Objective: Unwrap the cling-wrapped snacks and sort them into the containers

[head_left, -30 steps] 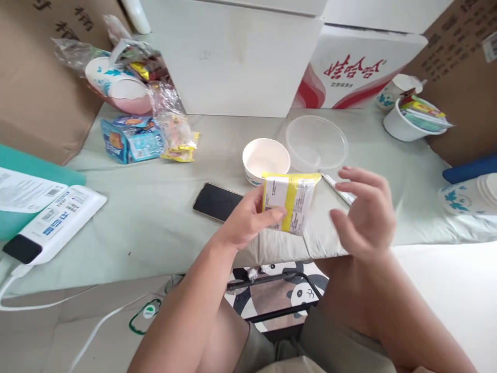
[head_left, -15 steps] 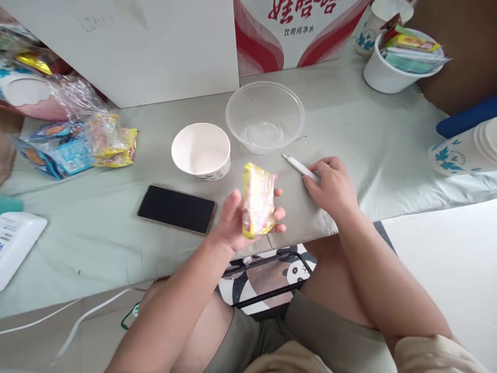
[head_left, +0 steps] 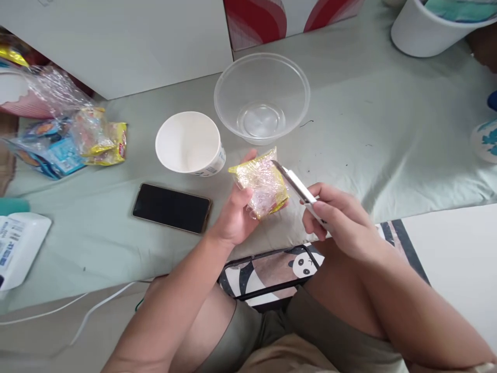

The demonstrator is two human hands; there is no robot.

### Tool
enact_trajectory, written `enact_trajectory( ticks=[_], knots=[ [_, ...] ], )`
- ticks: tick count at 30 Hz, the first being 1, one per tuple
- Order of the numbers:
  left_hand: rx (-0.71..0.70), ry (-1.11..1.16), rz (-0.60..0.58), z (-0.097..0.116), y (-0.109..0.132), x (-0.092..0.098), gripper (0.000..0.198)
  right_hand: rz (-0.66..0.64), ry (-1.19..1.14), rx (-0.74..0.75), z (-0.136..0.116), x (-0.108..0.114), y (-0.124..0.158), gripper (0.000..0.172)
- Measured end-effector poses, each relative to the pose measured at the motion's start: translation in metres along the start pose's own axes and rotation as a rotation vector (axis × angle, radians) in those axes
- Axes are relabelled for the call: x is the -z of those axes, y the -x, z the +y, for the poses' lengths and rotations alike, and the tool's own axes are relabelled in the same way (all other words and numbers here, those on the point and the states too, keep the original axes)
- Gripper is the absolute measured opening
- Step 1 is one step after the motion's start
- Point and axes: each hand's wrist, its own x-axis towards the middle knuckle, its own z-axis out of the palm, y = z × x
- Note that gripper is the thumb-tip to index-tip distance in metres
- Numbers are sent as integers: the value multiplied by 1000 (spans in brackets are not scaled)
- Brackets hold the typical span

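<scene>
My left hand point(head_left: 237, 212) holds a small yellow-edged packet point(head_left: 261, 182) wrapped in shiny clear film, gripped between thumb and fingers. In my right hand point(head_left: 341, 215) is a white utility knife point(head_left: 300, 187), its blade out and its tip at or very close to the packet's upper right corner. Whether the blade touches the film I cannot tell. Behind the packet stand a white paper bowl point(head_left: 188, 142) and a clear plastic bowl point(head_left: 262, 98), with nothing visible in either.
A black phone point(head_left: 171, 207) lies left of my hands. Crumpled wrappers and yellow packets point(head_left: 116, 143) are at the far left, a white pack point(head_left: 23, 248) nearer. A white tub point(head_left: 430, 31) stands back right. Cartons point(head_left: 166, 46) line the rear.
My right hand has lifted the utility knife off the table and brought it to the packet. My left hand has turned the packet. The view has tilted down.
</scene>
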Motion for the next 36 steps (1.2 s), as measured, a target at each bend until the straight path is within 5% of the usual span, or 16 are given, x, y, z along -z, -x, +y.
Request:
enact_trajectory(
  ticks=[10,22,24,28,32,34,36],
  knots=[
    [-238,-130,5,5,0,3,64,-114,151,-77,13,-7,-1,45],
    [-553,-271,141,51,19,9,60,-205,224,-71,2,-18,3,31],
    [-505,-243,157,62,27,10,62,-45,276,38,6,-9,1,30],
    [-241,-95,50,72,41,15,73,503,752,237,23,16,-15,23],
    [-12,52,-55,60,42,19,82,670,1117,331,39,24,-27,31],
    [42,8,-80,51,39,21,83,693,1064,566,39,15,-27,33],
    [57,-90,-91,41,36,22,75,525,877,853,35,0,-24,36]
  ],
)
